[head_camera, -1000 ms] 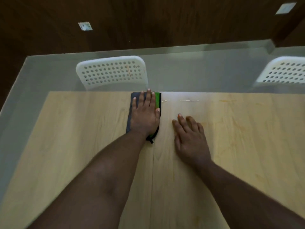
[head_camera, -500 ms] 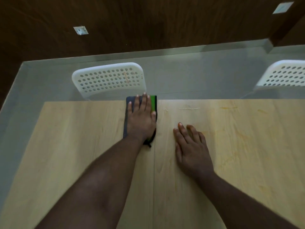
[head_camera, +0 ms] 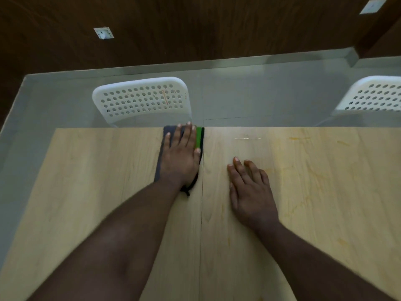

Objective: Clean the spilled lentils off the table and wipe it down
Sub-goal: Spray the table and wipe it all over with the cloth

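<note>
A dark grey cloth (head_camera: 160, 164) with a green stripe lies at the far edge of the light wooden table (head_camera: 86, 192). My left hand (head_camera: 180, 157) presses flat on the cloth, fingers straight, reaching to the table's far edge. My right hand (head_camera: 249, 190) rests flat on the bare table to the right of the centre seam, holding nothing. Faint orange smears (head_camera: 299, 138) mark the right half of the table. No lentils are visible.
A white perforated chair (head_camera: 141, 101) stands just beyond the table's far edge behind the cloth. A second white chair (head_camera: 373, 96) is at the far right. A thin white thread (head_camera: 247, 138) lies near the far edge. Grey floor and a dark wood wall lie beyond.
My left hand and the cloth have shifted slightly left along the far edge. My right hand has stayed flat on the table.
</note>
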A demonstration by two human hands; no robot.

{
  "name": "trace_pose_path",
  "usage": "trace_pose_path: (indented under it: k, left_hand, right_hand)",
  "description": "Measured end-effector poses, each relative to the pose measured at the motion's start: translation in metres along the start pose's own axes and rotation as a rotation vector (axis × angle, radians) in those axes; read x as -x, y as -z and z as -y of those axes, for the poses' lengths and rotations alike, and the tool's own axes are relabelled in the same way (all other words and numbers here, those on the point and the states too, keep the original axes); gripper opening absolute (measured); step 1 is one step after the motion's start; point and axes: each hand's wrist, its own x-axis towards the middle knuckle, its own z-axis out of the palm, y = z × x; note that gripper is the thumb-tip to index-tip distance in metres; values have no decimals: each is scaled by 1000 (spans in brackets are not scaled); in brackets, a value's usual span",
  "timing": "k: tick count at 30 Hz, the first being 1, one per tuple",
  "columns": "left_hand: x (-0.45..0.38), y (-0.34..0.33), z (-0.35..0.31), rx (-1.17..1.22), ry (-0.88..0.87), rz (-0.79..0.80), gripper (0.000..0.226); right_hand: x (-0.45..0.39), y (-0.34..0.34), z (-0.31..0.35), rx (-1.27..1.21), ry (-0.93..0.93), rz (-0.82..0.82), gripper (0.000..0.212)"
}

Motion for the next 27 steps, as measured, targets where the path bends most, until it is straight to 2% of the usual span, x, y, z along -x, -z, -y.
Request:
trace_pose_path:
  k: [2,5,9,13,16,19,22,27]
  left_hand:
    - [-24,2,-18,9,17,-10,70]
    - [-21,1,-51,29,-48,-15,70]
    - [59,-8,-62,43,-163,13,70]
    - [123,-11,-25,47,-162,61,68]
    - [93,-11,-14,33,-72,22,69]
    - [49,-11,-32,40,25,-16,70]
    - [36,-15,-49,35,-7,-32,70]
    - [135,-25,-78,32,-114,-24,69]
  right_hand:
    - [0,1,0,-9,6,-12,61]
    - [2,3,1,-34,-16,-37,60]
    - [3,8,5,-43,-71,-43,60]
    - [3,13,8,-40,-66,-30,62]
    - [3,9,6,-43,-55,-43,60]
    - [5,5,3,-45,-39,-78,59]
    - [3,4,2,-81,-34,-118,57]
    - [11,7,2,-142,-16,-146,56]
